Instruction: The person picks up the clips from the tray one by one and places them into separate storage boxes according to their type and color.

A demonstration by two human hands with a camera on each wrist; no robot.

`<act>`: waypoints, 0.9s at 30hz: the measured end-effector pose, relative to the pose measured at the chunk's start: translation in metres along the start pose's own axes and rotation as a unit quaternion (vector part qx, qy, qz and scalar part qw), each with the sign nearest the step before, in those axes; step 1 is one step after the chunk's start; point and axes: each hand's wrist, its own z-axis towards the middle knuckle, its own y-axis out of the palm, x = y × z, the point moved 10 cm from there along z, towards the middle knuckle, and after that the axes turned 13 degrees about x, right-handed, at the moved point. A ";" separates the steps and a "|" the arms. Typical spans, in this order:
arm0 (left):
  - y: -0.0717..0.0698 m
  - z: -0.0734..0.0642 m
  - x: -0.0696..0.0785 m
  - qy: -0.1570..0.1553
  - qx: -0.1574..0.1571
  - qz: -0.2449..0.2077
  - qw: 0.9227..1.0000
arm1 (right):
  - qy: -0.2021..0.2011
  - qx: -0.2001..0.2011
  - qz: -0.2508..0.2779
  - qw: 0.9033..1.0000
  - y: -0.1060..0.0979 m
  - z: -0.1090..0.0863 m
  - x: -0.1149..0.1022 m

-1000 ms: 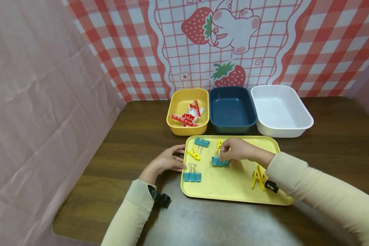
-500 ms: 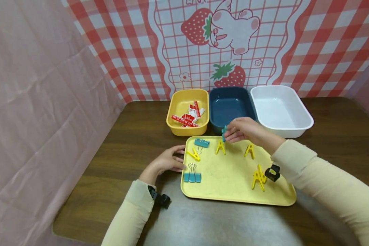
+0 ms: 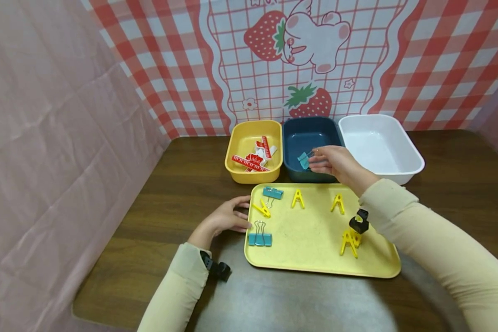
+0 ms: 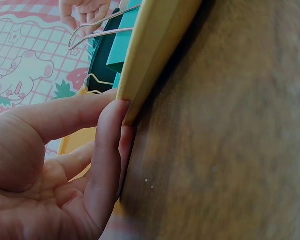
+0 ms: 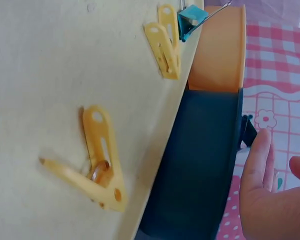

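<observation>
My right hand (image 3: 336, 161) is over the dark blue bin (image 3: 290, 171), thumb apart from its fairly straight fingers. A teal binder clip (image 3: 303, 160) is right at those fingertips, over the bin; the left wrist view shows it below the hand. My left hand (image 3: 226, 216) rests its fingertips against the left rim of the yellow tray (image 3: 311, 240). Near that hand lie a teal binder clip (image 3: 260, 239) with raised wire handles, a yellow clothespin (image 3: 262, 208) and another teal binder clip (image 3: 272, 192).
More yellow clothespins stand on the tray: one at the back (image 3: 297, 199), one at the back right (image 3: 337, 203), and a pair (image 3: 348, 243) at the right. A yellow bin (image 3: 231, 166) holds red-and-white clips. A white bin (image 3: 382, 147) stands at the right.
My right hand lifted a teal binder clip from the tray's middle, carried it back over the blue bin, and its fingers have opened there. The left hand has stayed at the tray's rim.
</observation>
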 end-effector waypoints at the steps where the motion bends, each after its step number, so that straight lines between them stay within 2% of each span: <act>1: 0.000 0.000 0.000 0.001 -0.001 0.000 1.000 | -0.002 0.005 0.003 1.000 -0.001 0.001 0.001; 4: 0.000 0.000 0.000 0.002 0.000 0.001 1.000 | -0.020 0.023 0.003 1.000 -0.003 0.002 0.002; 8: 0.000 0.000 0.000 0.002 0.001 0.003 1.000 | -0.082 0.052 -0.075 0.992 0.000 0.001 0.001; 12: 0.000 0.000 0.000 0.000 0.002 0.004 1.000 | -0.144 0.056 -0.167 0.974 0.020 -0.004 0.001; 18: 0.000 0.001 -0.001 -0.001 0.002 0.008 1.000 | -0.212 -0.001 -0.281 0.936 0.069 -0.016 0.009; 21: 0.000 0.001 -0.001 -0.001 -0.001 0.004 1.000 | -0.223 -0.028 -0.312 0.923 0.087 -0.020 0.014; 27: 0.001 0.001 -0.001 -0.003 -0.002 -0.001 1.000 | -0.190 -0.070 -0.341 0.918 0.104 -0.017 0.031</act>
